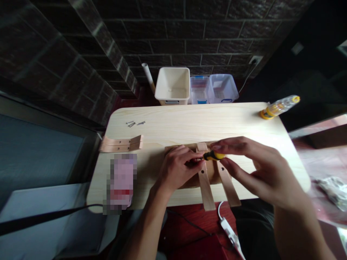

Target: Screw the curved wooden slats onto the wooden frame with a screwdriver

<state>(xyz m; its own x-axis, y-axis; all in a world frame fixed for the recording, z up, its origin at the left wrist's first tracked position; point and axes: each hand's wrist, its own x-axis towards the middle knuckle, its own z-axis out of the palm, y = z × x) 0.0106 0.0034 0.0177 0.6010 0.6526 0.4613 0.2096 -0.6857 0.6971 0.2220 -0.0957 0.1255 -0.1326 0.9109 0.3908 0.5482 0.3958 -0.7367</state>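
The table (195,122) carries a wooden assembly (213,176) at its near edge, right of that edge's middle. Two light wooden strips (207,191) cross the assembly, their lower ends projecting past the near edge; each strip has a dark hole. The right hand (262,171) grips the yellow-and-black handle of a screwdriver (210,155) between thumb and fingers, with the tip directed left. The left hand (176,168) rests on the assembly, fingers drawn together at the tool tip; whether they grip anything there cannot be told.

Containers:
A clear cylinder (282,105) with a yellow base and cap stands tilted in view at the far right corner. Yellow shapes show through its wall, too indistinct to identify.
A cream bin (172,96), open at the top, stands beyond the far edge, its inner walls visible. Just right of it are two translucent bins (223,88) with blue fittings; their contents cannot be made out.

Loose parts:
Several metal screws (132,124) lie near the far left corner. A pair of curved wooden parts (123,147) with holes lies at the left edge. A pink item (123,177), blurred out, lies toward the near left corner.
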